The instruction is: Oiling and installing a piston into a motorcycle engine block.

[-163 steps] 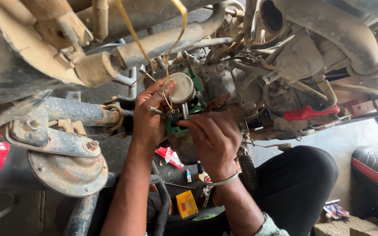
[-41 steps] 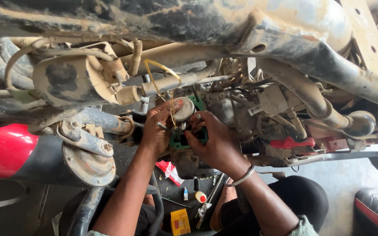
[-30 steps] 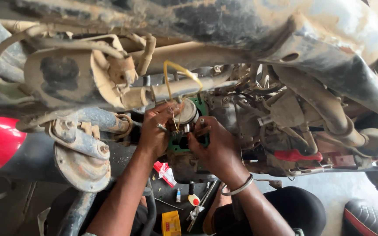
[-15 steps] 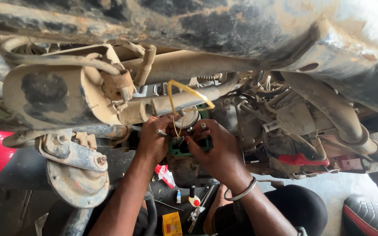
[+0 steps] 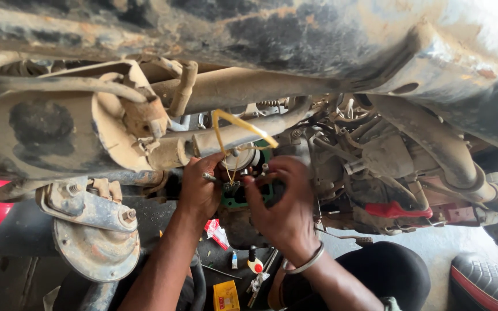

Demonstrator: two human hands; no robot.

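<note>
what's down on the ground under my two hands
Beneath the left hand and right hand: a red-white packet, a small red-capped bottle and a yellow box. The forearms hide the rest.

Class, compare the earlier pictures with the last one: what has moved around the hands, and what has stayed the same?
The yellow wire that ran up out of view now bends in a loop over the pipe. The view has tilted up. Both hands, left hand and right hand, stay at the green-gasketed part below the round silver cap.

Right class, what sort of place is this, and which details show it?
Probably a motorcycle repair workshop: a muddy engine and exhaust pipe overhead, a round horn, and small tools and a yellow box on the floor.
</note>
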